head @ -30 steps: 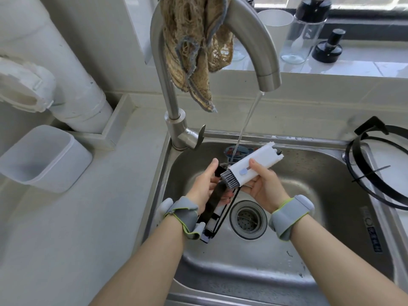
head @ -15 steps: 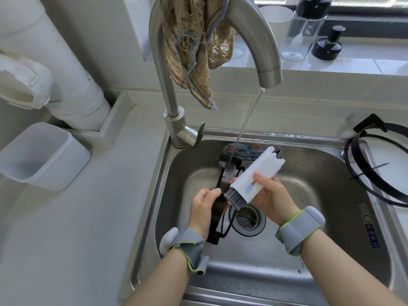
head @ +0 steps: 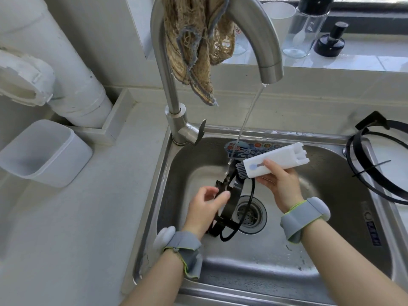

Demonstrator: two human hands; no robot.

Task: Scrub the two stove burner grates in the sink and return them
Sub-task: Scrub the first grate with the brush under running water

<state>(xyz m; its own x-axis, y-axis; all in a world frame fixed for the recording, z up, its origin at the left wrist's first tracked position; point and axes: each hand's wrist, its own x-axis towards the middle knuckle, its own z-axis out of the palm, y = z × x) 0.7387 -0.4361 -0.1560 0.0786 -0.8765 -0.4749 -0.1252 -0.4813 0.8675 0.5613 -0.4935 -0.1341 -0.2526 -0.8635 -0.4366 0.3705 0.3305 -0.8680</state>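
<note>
Held grate [head: 231, 196] upright at drain's [head: 250, 215] left edge, under stream [head: 249, 115] | pinched its flat band in left fingers [head: 221, 198], clamped brush [head: 276, 161] in right fingers [head: 268, 163] | judged stiff, wet, slippery: grip band, not wire.

Black grate [head: 231, 206], white brush [head: 280, 160] (grey bristles [head: 242, 171]), silver sink [head: 287, 272], tan netted cloth [head: 194, 40]

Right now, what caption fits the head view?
Left hand holds a black grate under running water; right hand holds a white brush over the sink.
</note>
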